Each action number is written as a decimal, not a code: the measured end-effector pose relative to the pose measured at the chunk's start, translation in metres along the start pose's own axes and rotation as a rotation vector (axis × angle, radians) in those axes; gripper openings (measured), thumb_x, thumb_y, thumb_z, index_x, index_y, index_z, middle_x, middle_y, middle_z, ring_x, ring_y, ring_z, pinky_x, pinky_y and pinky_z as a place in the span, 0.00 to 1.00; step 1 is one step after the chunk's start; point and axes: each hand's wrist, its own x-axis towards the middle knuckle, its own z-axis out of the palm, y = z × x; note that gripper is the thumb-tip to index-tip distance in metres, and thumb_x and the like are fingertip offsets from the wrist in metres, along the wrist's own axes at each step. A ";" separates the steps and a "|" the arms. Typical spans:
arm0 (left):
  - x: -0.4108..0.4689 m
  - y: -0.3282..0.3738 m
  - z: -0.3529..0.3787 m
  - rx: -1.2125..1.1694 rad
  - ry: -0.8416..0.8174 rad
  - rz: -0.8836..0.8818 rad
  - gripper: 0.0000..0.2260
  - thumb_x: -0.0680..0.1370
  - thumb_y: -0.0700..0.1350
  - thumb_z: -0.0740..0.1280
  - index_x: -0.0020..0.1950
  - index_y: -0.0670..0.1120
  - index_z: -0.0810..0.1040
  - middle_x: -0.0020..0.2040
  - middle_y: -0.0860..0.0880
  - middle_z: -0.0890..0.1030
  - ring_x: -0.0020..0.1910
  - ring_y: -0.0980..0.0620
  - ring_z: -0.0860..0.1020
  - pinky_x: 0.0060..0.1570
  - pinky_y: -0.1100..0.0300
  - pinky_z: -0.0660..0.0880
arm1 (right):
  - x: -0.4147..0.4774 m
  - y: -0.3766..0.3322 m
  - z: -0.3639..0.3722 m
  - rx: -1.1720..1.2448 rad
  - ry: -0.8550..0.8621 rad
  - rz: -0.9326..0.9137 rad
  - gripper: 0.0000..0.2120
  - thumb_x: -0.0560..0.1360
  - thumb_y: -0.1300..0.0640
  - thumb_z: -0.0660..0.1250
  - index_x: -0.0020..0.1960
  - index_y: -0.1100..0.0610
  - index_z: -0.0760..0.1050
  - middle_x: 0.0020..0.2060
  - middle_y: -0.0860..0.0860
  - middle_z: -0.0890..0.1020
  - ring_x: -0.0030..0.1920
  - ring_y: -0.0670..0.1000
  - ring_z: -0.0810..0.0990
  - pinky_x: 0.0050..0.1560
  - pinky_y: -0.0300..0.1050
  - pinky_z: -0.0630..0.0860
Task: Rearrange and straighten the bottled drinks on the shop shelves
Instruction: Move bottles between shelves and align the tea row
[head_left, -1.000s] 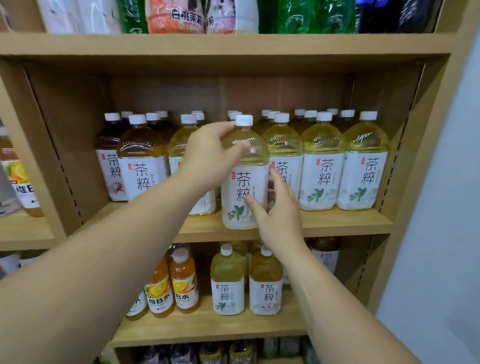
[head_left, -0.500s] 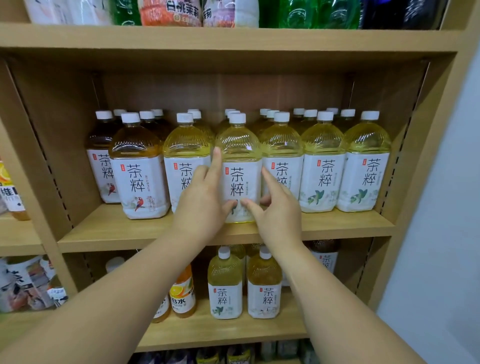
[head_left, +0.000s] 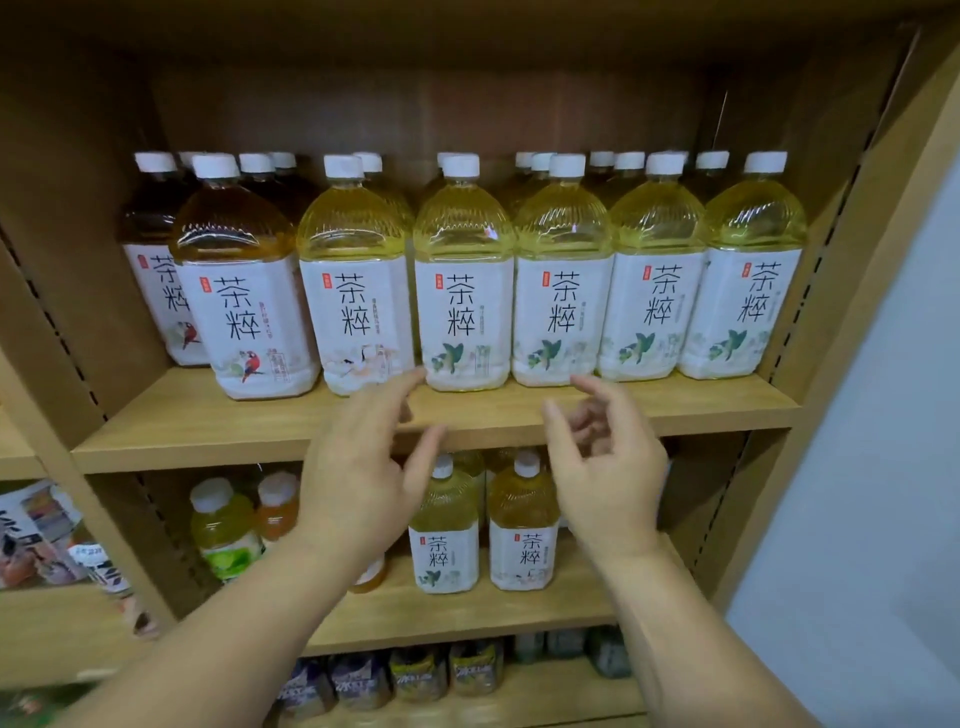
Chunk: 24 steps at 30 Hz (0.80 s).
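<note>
Released and empty, my left grip (head_left: 358, 473) and right grip (head_left: 610, 467) face 6 tea bottles (head_left: 464, 312) seemingly straight at 12 o'clock; small bottles (head_left: 444, 540) at 6 o'clock probably remain.

- Each large bottle (head_left: 462, 312) in the front row of the upper shelf (head_left: 234, 431) has a white label with "茶粹" in black, written downward.
- Two small bottles (head_left: 444, 556) on the shelf below (head_left: 571, 608) carry the same "茶粹".
- The red stamp (head_left: 440, 281) beside the characters is too small to read.
- Labels on the lowest bottles (head_left: 415, 675) are blurred.
</note>
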 end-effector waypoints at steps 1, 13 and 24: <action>-0.026 -0.002 -0.002 -0.052 0.021 0.003 0.17 0.77 0.49 0.72 0.64 0.44 0.79 0.43 0.56 0.73 0.38 0.59 0.69 0.41 0.63 0.72 | -0.020 0.010 -0.011 0.009 0.037 0.039 0.09 0.77 0.52 0.71 0.57 0.50 0.79 0.39 0.45 0.80 0.40 0.46 0.80 0.40 0.36 0.77; -0.113 -0.056 0.109 -0.161 -0.581 -0.855 0.15 0.79 0.53 0.69 0.56 0.45 0.70 0.49 0.46 0.79 0.50 0.45 0.79 0.47 0.50 0.76 | -0.108 0.131 0.022 -0.205 -0.544 0.743 0.43 0.72 0.51 0.79 0.79 0.45 0.57 0.69 0.48 0.76 0.68 0.52 0.76 0.65 0.49 0.75; -0.104 -0.045 0.128 -0.122 -0.649 -0.891 0.15 0.81 0.53 0.67 0.53 0.44 0.66 0.43 0.49 0.75 0.46 0.45 0.75 0.43 0.55 0.69 | -0.092 0.140 0.035 -0.304 -0.559 0.695 0.17 0.78 0.50 0.72 0.61 0.52 0.68 0.52 0.48 0.82 0.51 0.51 0.80 0.46 0.44 0.75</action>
